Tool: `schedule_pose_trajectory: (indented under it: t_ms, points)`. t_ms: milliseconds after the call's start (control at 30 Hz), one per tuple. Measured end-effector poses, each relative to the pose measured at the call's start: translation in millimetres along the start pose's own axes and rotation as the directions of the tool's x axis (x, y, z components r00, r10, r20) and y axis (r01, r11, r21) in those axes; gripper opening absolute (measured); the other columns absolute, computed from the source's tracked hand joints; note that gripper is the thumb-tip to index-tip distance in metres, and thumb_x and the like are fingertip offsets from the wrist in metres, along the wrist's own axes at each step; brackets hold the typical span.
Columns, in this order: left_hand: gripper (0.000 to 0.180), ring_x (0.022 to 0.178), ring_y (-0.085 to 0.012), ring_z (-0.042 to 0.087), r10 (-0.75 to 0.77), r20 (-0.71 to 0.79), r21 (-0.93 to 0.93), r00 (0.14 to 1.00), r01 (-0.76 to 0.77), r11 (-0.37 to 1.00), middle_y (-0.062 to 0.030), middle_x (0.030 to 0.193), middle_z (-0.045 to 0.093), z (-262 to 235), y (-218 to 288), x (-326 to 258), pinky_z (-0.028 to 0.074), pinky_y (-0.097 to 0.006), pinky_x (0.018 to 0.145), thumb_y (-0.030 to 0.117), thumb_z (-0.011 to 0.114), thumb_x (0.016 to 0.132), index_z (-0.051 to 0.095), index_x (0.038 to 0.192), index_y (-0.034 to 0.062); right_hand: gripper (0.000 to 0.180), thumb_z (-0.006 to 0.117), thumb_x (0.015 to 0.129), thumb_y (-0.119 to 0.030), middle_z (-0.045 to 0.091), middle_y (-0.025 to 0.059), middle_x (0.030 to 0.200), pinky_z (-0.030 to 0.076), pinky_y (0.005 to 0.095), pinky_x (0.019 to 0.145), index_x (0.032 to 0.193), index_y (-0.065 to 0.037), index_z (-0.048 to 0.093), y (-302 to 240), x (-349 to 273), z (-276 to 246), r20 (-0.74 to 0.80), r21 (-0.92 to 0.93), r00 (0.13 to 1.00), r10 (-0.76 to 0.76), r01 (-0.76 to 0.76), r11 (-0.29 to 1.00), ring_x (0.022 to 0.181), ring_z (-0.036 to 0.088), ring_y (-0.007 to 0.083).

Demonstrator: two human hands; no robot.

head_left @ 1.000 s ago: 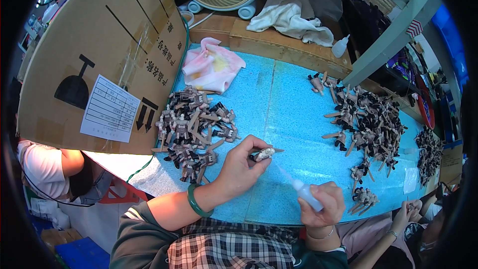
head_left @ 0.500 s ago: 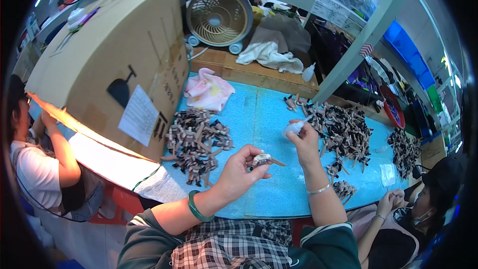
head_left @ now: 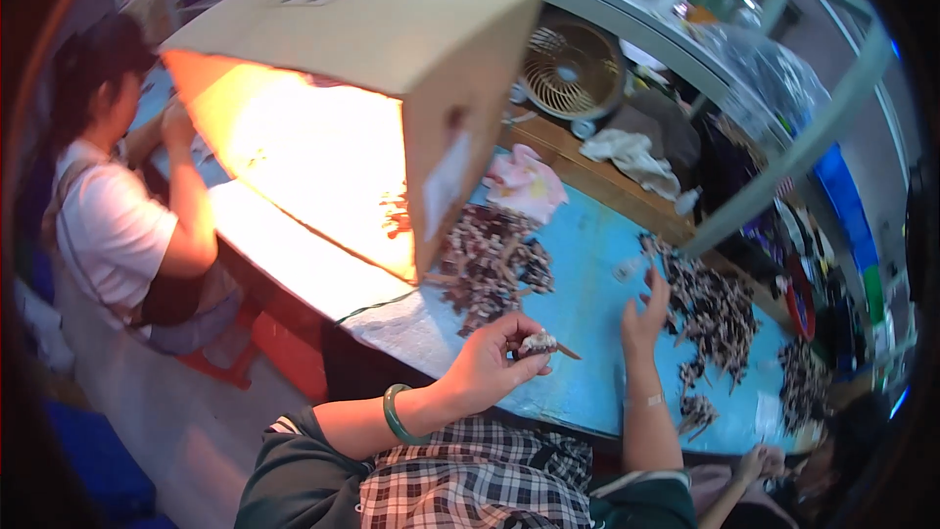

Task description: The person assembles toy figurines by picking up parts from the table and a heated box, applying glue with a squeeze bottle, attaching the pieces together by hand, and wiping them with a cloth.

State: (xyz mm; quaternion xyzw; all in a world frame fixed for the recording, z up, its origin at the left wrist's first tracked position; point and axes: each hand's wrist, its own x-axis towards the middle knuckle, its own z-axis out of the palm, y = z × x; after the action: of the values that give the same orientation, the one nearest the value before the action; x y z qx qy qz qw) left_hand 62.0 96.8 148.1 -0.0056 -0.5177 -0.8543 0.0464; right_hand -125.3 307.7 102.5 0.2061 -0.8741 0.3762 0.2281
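Observation:
Between the thumb and fingers of my left hand is a small figurine-like piece, pale and dark, with a tan pointed strip sticking out to the right. My right hand is raised over the blue table with its fingers apart and nothing in them. Just beyond its fingertips lies a small whitish squeeze bottle, blurred. A heap of similar small pieces lies beyond my left hand. A larger heap spreads to the right of my right hand.
A big cardboard box, brightly lit inside, stands at the left on the table. Behind are a pink cloth, a fan and a slanting metal post. One person sits left, another right.
My view has swung left, bringing the box's lit opening into sight. My right hand has let go of the squeeze bottle, which now lies on the table. My left hand still holds the piece.

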Motion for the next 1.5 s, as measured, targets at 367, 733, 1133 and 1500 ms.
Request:
schedule_pose_trajectory:
  t_ms: [367,733,1133,1500]
  points:
    - [0.017,0.09,-0.0123,0.059,0.422,-0.452,0.15,0.786,-0.399,0.904,-0.0099,0.1,0.059,-111,35,-108,0.054,-0.028,0.08,-0.005,0.056,0.087,0.05,0.102,0.0003,0.035,0.055,0.076,0.01,0.059,0.0117,0.099,0.052,0.0294,0.067,0.109,-0.002,0.056,-272,-25,70,0.526,0.525,0.579,-0.623,0.355,0.774,0.082,0.062,0.0219]
    - [0.023,0.098,-0.0159,0.055,0.459,-0.657,0.244,0.598,-0.407,0.88,-0.0097,0.106,0.054,-163,25,-188,0.053,-0.03,0.081,-0.006,0.056,0.084,0.049,0.103,0.0053,0.025,0.046,0.087,-0.024,0.067,0.0071,0.094,0.047,0.0365,0.072,0.087,-0.016,0.07,-300,91,343,0.5,-0.459,0.866,0.018,0.248,0.853,0.097,0.058,0.0218]
    - [0.02,0.091,-0.0134,0.055,0.367,-0.755,0.162,0.544,-0.387,0.908,-0.0104,0.103,0.055,-185,7,-209,0.052,-0.027,0.08,-0.005,0.056,0.084,0.05,0.101,0.0037,0.018,0.056,0.084,-0.021,0.069,0.0022,0.098,0.038,0.0431,0.088,0.093,-0.018,0.072,-281,115,335,0.441,-0.695,0.897,-0.013,0.351,0.628,0.106,0.057,0.0239]
    - [0.022,0.092,-0.0149,0.058,0.519,-0.58,0.408,0.628,-0.328,0.852,-0.0112,0.101,0.058,-162,-1,-159,0.048,-0.026,0.081,-0.006,0.06,0.081,0.051,0.1,0.0026,0.014,0.058,0.082,-0.002,0.057,0.0092,0.083,0.049,0.0321,0.064,0.093,-0.008,0.065,-352,-37,177,0.439,0.413,0.492,-0.752,0.632,0.655,0.074,0.06,0.0248]
